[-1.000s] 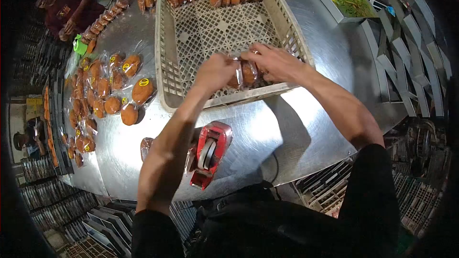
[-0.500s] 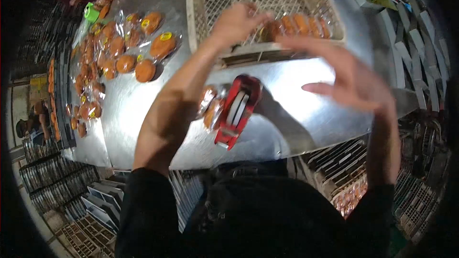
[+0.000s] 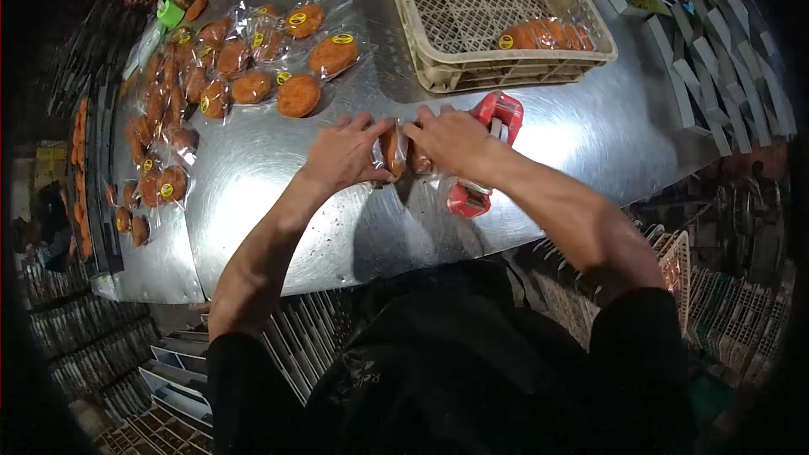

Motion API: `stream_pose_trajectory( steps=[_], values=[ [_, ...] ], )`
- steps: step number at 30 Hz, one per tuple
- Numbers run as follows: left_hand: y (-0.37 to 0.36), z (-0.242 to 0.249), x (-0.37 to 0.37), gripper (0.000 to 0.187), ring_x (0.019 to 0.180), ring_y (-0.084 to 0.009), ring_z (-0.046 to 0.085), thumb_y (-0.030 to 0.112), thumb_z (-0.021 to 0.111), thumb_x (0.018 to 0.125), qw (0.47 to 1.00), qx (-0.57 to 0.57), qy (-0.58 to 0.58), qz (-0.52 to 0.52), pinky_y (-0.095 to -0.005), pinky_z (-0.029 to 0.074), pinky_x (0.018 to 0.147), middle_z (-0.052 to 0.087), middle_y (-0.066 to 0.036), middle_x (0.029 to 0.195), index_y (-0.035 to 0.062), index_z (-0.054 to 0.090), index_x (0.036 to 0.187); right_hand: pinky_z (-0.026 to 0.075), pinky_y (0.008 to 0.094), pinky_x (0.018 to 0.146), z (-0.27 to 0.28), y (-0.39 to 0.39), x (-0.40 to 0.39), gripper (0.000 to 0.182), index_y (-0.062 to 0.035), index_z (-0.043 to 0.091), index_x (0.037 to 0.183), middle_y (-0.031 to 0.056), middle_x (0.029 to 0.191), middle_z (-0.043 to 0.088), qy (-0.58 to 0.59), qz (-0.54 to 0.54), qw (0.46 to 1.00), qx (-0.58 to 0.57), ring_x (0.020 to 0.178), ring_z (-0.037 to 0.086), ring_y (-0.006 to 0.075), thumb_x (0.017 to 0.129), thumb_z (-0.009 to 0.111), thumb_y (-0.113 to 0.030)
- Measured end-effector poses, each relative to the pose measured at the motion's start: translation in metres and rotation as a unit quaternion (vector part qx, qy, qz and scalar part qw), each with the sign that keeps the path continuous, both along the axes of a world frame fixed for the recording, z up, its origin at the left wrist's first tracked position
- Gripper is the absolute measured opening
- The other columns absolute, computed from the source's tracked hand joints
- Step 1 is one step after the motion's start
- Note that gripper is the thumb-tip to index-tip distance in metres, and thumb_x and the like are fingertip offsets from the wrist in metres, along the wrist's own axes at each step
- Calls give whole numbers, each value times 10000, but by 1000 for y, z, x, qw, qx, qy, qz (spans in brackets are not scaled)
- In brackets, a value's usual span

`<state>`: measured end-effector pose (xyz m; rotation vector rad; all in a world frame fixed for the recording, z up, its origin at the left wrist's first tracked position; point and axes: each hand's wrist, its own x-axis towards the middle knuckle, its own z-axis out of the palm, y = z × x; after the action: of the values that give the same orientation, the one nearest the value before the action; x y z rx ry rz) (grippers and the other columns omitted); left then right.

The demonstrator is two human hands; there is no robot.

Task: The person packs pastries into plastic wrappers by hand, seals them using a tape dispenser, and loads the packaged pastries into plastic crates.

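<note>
On the metal table in front of me, my left hand (image 3: 344, 153) grips a bun in a clear plastic bag (image 3: 393, 150), thumb at the near end and fingers at the far end. My right hand (image 3: 455, 145) is curled against a second bagged bun (image 3: 420, 160) beside it, fingertips reaching the first bag; the palm side is hidden. The red tape dispenser (image 3: 468, 200) with a white roll lies under my right wrist, partly covered by it.
Many bagged round buns (image 3: 299, 96) with yellow stickers spread over the left of the table. A cream plastic crate (image 3: 514, 57) holds rows of bagged buns at the back right. Stacked grey trays (image 3: 716, 76) stand at the far right; a green tape dispenser (image 3: 169, 12) lies back left.
Both my hands have come back from the crate's near edge to the bagged buns by the tape dispenser and closed on them. The view has shifted, so the crate appears further right.
</note>
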<state>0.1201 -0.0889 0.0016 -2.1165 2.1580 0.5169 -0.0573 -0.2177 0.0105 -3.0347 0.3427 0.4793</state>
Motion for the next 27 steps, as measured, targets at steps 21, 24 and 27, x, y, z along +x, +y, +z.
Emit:
stream_pose_trajectory(
  steps=[21, 24, 27],
  values=[
    [-260, 96, -48, 716, 1105, -354, 569, 503, 823, 618, 965, -242, -72, 67, -446, 492, 911, 588, -150, 1169, 141, 622, 1202, 454, 416, 974, 10, -266, -30, 682, -63, 451, 1261, 156, 1238, 471, -395, -68, 902, 159, 1185, 497, 348, 657, 765, -33],
    [-268, 38, -37, 740, 1120, -378, 556, 513, 841, 581, 982, -152, 17, 109, -461, 481, 929, 581, -164, 1162, 117, 621, 1166, 448, 419, 984, 3, -269, -28, 647, -16, 443, 1252, 189, 1191, 489, -194, -75, 958, 198, 1140, 525, 388, 683, 750, -61],
    [-247, 22, -46, 750, 1118, -388, 557, 512, 843, 587, 984, -117, 44, 126, -465, 475, 937, 573, -170, 1169, 91, 600, 1158, 465, 444, 956, 0, -245, -16, 664, -16, 439, 1246, 187, 1188, 502, -143, -35, 988, 53, 1127, 539, 400, 674, 768, -86]
  ],
)
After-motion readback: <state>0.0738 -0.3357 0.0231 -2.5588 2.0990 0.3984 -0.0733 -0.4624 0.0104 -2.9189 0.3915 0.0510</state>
